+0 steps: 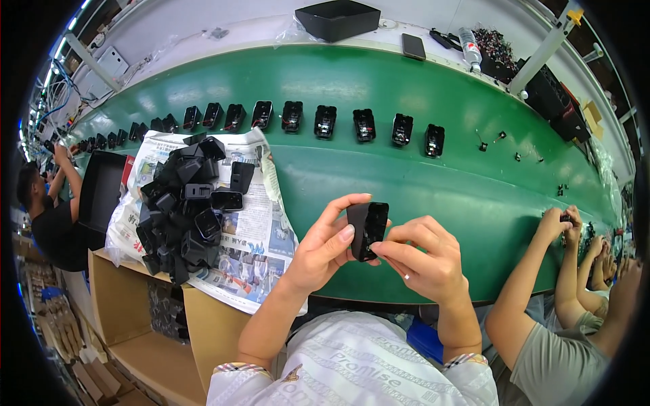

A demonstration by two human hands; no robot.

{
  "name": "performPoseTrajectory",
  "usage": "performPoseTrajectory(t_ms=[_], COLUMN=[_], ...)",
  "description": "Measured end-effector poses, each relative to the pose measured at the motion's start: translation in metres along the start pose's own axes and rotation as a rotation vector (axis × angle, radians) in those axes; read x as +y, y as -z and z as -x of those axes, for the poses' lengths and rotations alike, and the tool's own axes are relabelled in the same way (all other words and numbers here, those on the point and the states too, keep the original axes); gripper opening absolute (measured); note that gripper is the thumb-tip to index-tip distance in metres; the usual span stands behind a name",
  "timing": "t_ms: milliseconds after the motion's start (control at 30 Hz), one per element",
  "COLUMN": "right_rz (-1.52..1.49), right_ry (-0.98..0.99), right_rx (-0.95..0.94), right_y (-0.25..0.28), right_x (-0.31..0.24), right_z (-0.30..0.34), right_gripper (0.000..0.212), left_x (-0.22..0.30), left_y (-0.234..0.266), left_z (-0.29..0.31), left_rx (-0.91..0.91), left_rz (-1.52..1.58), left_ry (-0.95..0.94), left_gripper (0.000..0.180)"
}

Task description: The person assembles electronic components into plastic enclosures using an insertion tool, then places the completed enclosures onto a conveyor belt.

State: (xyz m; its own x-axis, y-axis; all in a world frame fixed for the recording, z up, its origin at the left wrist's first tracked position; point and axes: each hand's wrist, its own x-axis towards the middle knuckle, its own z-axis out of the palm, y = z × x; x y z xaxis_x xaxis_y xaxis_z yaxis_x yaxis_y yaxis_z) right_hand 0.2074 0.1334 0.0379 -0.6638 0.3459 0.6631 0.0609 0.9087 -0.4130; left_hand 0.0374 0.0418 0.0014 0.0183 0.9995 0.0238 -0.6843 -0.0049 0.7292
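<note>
In front of my chest, my left hand [330, 245] grips a black plastic housing [357, 227] by its sides, thumb on the near face and fingers behind. The housing stands tilted, its open, shiny side turned to the right. My right hand [423, 257] has thumb and forefinger pinched at the lower part of that open side; whatever lies between the fingertips is too small to make out. To the left, a heap of similar black housings [177, 203] lies on a spread newspaper [252, 254]. Farther off, a row of open housings [326, 122] with parts inside crosses the green bench.
Small wired parts [483, 145] lie on the green bench [406, 179] at the right. Along the back ledge are a black tray [337, 20], a phone [413, 47] and a bottle [469, 49]. A cardboard box [145, 365] stands lower left. Co-workers sit at both sides.
</note>
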Motion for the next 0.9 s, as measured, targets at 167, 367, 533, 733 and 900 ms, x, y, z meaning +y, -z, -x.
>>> performPoseTrajectory(t_ms=[167, 367, 533, 733, 900], right_rz=[0.013, 0.000, 0.050, 0.057, -0.088], right_ry=[0.070, -0.011, -0.054, -0.119, -0.345], right_rx=[0.046, 0.177, 0.280, 0.358, 0.457], right_y=[0.005, 0.002, -0.003, -0.013, -0.022], right_x=[-0.004, -0.008, -0.009, -0.017, -0.030], right_z=[-0.002, 0.007, 0.011, 0.027, 0.031], right_gripper=[0.029, 0.024, 0.024, 0.022, 0.016], left_x=[-0.001, 0.001, 0.001, -0.002, -0.006], left_y=[0.001, -0.003, -0.003, -0.003, -0.009], left_z=[-0.002, 0.000, -0.002, -0.004, -0.004], left_rx=[0.003, -0.013, -0.008, -0.024, -0.062], left_rz=[0.019, 0.009, 0.006, 0.025, 0.033], left_ry=[0.004, 0.010, 0.009, 0.003, 0.002], left_gripper=[0.053, 0.053, 0.053, 0.052, 0.051])
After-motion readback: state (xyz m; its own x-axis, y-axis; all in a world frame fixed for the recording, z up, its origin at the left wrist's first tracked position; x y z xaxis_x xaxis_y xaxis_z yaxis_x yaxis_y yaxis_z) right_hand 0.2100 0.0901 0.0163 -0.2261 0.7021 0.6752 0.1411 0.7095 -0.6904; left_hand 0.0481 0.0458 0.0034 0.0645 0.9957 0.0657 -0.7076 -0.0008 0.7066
